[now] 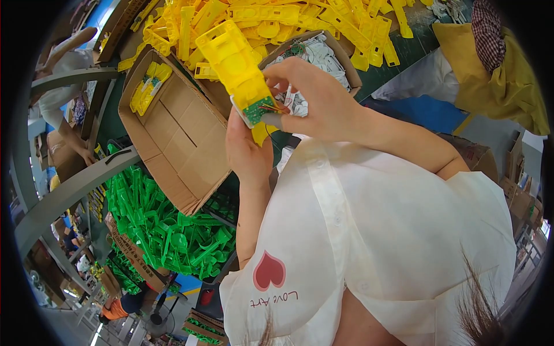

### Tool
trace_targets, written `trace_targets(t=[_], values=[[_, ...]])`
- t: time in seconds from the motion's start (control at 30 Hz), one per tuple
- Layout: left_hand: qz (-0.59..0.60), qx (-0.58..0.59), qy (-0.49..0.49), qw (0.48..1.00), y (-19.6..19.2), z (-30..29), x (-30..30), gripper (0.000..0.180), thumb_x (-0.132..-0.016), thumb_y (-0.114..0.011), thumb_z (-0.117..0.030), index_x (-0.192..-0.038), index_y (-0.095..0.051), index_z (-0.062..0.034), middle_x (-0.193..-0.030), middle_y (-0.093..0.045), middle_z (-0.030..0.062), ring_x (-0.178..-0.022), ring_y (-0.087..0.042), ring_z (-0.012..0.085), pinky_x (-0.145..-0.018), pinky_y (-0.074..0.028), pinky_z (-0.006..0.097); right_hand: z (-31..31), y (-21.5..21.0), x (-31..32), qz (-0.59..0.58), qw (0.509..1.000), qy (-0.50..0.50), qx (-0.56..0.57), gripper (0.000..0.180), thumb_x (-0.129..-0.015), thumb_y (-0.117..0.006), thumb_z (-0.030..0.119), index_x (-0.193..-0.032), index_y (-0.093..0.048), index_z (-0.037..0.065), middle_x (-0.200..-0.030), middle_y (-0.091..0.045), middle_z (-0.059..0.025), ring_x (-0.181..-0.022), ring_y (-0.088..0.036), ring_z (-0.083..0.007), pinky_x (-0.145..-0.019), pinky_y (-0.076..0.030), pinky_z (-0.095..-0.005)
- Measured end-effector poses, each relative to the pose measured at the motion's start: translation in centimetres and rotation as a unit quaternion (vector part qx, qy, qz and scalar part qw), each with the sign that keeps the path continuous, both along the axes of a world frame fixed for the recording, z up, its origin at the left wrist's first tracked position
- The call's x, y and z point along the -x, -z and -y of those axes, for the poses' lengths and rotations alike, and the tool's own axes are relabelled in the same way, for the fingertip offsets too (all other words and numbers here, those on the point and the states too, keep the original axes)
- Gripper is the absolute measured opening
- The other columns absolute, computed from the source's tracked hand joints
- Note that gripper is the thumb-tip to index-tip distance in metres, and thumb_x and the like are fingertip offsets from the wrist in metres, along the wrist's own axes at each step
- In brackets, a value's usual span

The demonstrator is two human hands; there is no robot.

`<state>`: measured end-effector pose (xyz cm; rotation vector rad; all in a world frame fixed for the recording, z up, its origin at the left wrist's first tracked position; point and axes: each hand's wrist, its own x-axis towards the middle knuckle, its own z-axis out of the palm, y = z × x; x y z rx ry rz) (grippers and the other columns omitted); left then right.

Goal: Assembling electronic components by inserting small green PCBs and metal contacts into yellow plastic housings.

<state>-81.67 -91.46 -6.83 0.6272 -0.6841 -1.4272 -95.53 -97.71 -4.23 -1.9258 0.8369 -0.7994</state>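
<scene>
My left hand (248, 151) holds a long yellow plastic housing (234, 57) from below, tilted up and away from me. At its near end sits a small green circuit board (258, 109) with thin wires. My right hand (314, 98) comes over from the right, fingers pinched on the board and wires at the housing's end. Both hands are raised above a green work surface, close to my white shirt.
An open cardboard box (173, 130) with a few yellow parts lies to the left. Behind my hands a smaller box (341, 57) holds white pieces. Yellow plastic parts (300, 20) are heaped at the top. Green plastic parts (167, 230) fill a bin lower left. Another person (63, 63) is at far left.
</scene>
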Motion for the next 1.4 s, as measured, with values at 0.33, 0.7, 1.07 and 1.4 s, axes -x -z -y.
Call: trace_targets(t=[0.33, 0.7, 1.07, 1.4], values=[[-0.009, -0.092, -0.025, 0.995, -0.1, -0.5, -0.1, 0.039, -0.091, -0.032, -0.030, -0.120, -0.036, -0.0037, -0.114, -0.047, 0.0071, -0.104, -0.048, 0.0192, -0.086, -0.040, 0.034, -0.3, 0.5, -0.3, -0.053, 0.982, -0.020, 0.181, 0.036, -0.065, -0.066, 0.013, -0.096, -0.050, 0.002, -0.082, -0.051, -0.0087, -0.068, -0.052, -0.0222, -0.060, -0.044, -0.0310], [-0.039, -0.133, -0.062, 0.988, -0.7, 0.0, 0.7, 0.044, -0.091, -0.031, -0.031, -0.123, -0.032, -0.0012, -0.113, -0.047, 0.0122, -0.101, -0.050, 0.0208, -0.084, -0.043, 0.034, 0.5, 0.9, -1.2, -0.058, 0.975, -0.008, 0.213, 0.029, -0.067, -0.062, 0.009, -0.091, -0.050, 0.002, -0.080, -0.051, -0.0082, -0.067, -0.052, -0.0233, -0.059, -0.044, -0.0303], [-0.042, -0.026, -0.093, 0.994, -1.9, 2.3, -2.8, 0.046, -0.090, -0.034, -0.033, -0.120, -0.034, 0.0017, -0.109, -0.050, 0.0172, -0.090, -0.056, 0.0259, -0.076, -0.048, 0.034, 3.9, 1.8, -0.4, -0.088, 0.897, -0.277, -0.332, 0.030, -0.066, -0.054, 0.001, -0.096, -0.056, 0.003, -0.071, -0.053, 0.0000, -0.058, -0.045, -0.0058, -0.054, -0.038, -0.0208], [0.520, -0.040, -0.165, 0.837, -1.9, 1.5, -4.8, 0.037, -0.091, -0.037, -0.018, -0.121, -0.038, 0.0037, -0.104, -0.053, 0.0113, -0.094, -0.051, 0.0232, -0.082, -0.039, 0.030, 8.8, -5.2, 0.6, -0.323, 0.884, -0.088, 0.327, 0.013, -0.069, -0.057, 0.008, -0.082, -0.057, 0.006, -0.077, -0.056, -0.0098, -0.077, -0.056, -0.0256, -0.067, -0.045, -0.0345]])
